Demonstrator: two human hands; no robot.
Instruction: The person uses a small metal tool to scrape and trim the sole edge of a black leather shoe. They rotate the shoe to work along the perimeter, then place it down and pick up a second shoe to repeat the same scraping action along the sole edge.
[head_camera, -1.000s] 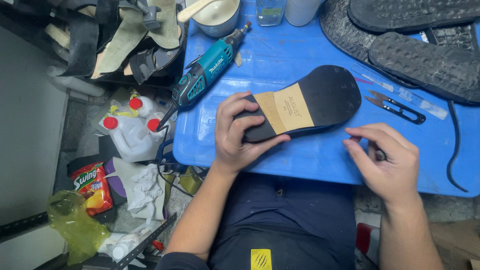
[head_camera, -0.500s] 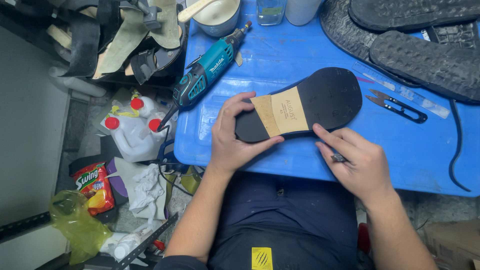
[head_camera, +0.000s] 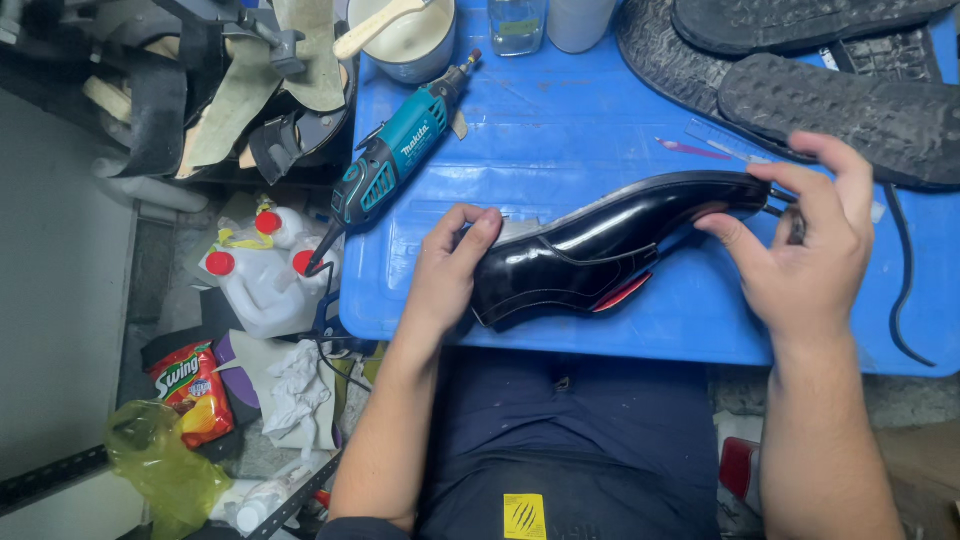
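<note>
On the blue desk (head_camera: 560, 130), a glossy black shoe (head_camera: 610, 245) lies on its side between both hands, its toe pointing toward 2 o'clock and its heel toward 8 o'clock. At the heel end, the left hand (head_camera: 450, 275) has its grip loosely curled, fingers pressed against the back of the shoe and thumb up over its top edge, bracing rather than clamping. At the toe end, the right hand (head_camera: 805, 250) has its grip half apart: the thumb touches the underside of the toe and the forefinger arches over its tip, so the shoe is pinched lightly between them. A small dark thing sits tucked among the right fingers; what it is cannot be told. At 10 o'clock from the shoe lies a teal rotary tool (head_camera: 395, 160), well clear of the left hand. Rubber soles (head_camera: 850, 110) lie at 1 o'clock, beyond the right hand. A white bowl (head_camera: 405, 45) stands at 11 o'clock on the desk's far edge.
</note>
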